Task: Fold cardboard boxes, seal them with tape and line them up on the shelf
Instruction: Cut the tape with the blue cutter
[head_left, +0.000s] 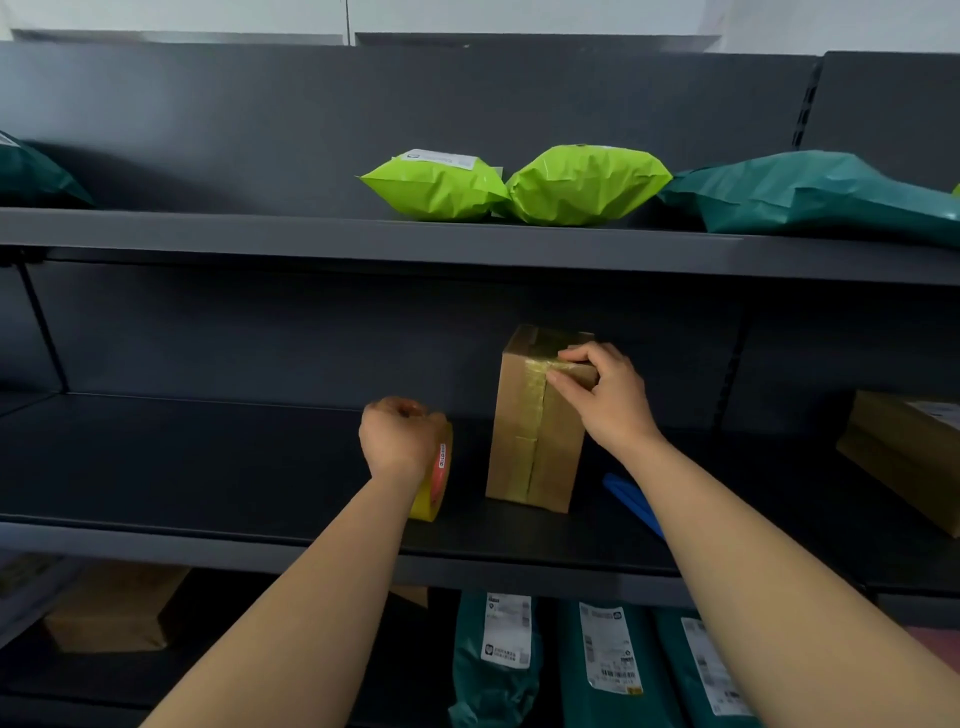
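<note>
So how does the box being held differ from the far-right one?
The held box stands upright; the far-right box lies flat. The right hand grips the held box; nothing touches the far-right box. The far-right box shows a label; the held box shows none. Both are brown cardboard on one shelf.

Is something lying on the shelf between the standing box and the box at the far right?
Yes: a blue object lies on the shelf between the standing box and the far-right box, partly hidden by the right forearm.
</note>
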